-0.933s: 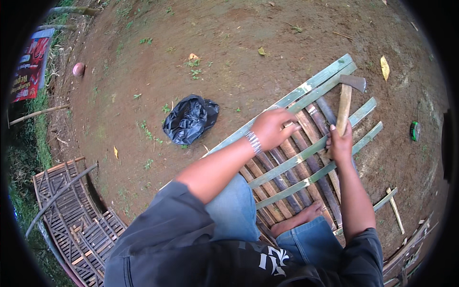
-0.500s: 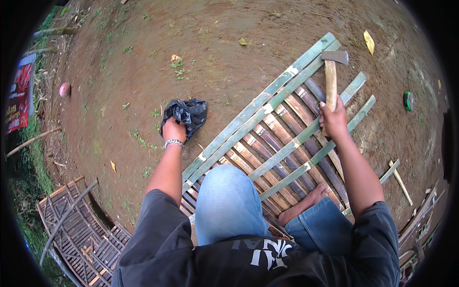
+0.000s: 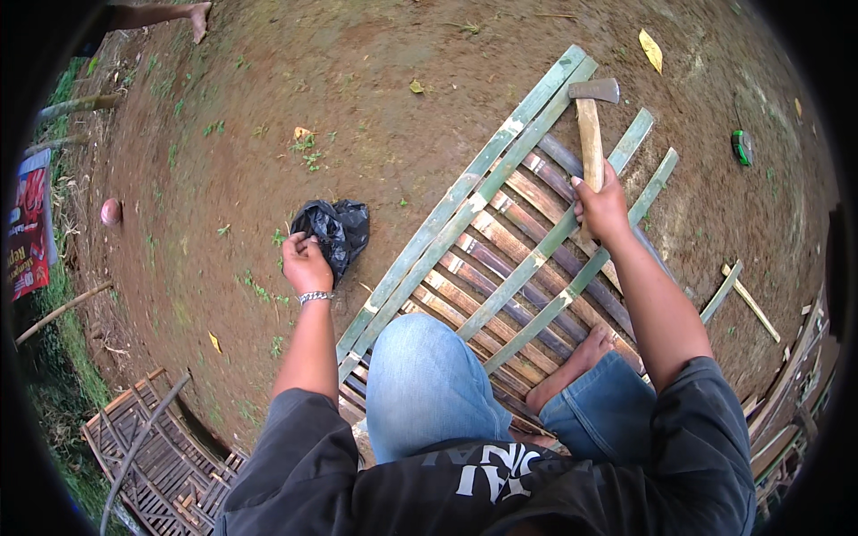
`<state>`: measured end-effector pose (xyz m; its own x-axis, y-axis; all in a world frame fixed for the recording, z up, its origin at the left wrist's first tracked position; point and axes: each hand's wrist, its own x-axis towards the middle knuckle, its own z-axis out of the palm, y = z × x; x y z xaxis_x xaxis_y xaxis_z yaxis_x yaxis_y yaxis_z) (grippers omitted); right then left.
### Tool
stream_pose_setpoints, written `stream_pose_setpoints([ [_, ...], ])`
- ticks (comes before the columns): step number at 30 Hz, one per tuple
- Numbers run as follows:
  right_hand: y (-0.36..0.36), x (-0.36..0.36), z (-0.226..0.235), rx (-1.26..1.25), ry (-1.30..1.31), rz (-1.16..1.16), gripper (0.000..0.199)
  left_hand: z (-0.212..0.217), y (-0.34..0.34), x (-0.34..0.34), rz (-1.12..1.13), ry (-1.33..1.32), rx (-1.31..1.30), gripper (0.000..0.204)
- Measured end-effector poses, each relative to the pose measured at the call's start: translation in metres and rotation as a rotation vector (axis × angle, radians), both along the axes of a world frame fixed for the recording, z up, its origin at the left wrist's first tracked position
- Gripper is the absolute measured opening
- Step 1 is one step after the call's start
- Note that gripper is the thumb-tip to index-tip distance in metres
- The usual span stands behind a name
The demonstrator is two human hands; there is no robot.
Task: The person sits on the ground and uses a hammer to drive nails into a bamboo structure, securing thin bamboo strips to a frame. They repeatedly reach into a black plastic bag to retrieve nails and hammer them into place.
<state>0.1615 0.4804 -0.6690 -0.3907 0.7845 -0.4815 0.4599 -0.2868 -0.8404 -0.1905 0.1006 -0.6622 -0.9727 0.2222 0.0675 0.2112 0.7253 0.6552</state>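
Note:
My right hand (image 3: 601, 207) is wrapped round the lower wooden handle of a hatchet (image 3: 590, 143), its metal head pointing away from me above the slatted bamboo panel (image 3: 534, 259). On the ground left of the panel sits a black plastic bag (image 3: 350, 234) with its mouth open. At the near left rim of that bag is my left hand (image 3: 307, 265), fingers curled together in a pinch. Whatever small thing they hold, if any, is too small to make out. Green bamboo strips (image 3: 483, 186) lie across the dark and tan slats, and my bare foot rests on the slats.
A green tape measure (image 3: 741, 147) lies on the dirt at the right, near crossed bamboo offcuts (image 3: 722, 293). Another bamboo frame (image 3: 156, 460) stands at the lower left. A reddish ball (image 3: 111, 212) and a banner (image 3: 31, 228) are at the left. Another person's leg (image 3: 161, 14) shows top left.
My left hand has come out of the black bag to its near left rim, and the bag's mouth shows more. My right hand still grips the hatchet. Another person's leg has appeared.

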Motion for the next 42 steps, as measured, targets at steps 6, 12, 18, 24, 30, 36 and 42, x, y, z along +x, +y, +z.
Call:
stream_pose_setpoints([
  [6,0.0,0.001,0.002,-0.025,-0.005,-0.026,0.057,0.054,0.065,0.04,-0.084,-0.146,0.619,0.021],
  [12,0.001,0.002,-0.002,-0.014,-0.01,-0.028,0.06,0.062,0.14,0.098,-0.336,-0.566,0.653,0.02],
  [18,0.001,0.0,0.003,-0.04,0.033,-0.014,0.064,0.015,0.203,0.138,-0.317,-0.954,0.559,0.013],
  [24,0.001,0.002,0.004,-0.056,0.006,-0.034,0.068,-0.014,0.247,0.153,-0.414,-0.98,0.531,0.029],
  [30,0.003,0.004,0.003,-0.076,0.022,-0.028,0.073,-0.023,0.273,0.157,-0.416,-0.798,0.446,0.025],
  [36,0.007,0.008,-0.002,-0.101,0.068,-0.015,0.075,-0.029,0.294,0.157,-0.651,-0.009,0.158,0.013],
  [42,0.009,0.01,-0.004,-0.119,0.088,0.022,0.076,-0.047,0.295,0.149,-0.634,-0.037,0.098,0.015],
])
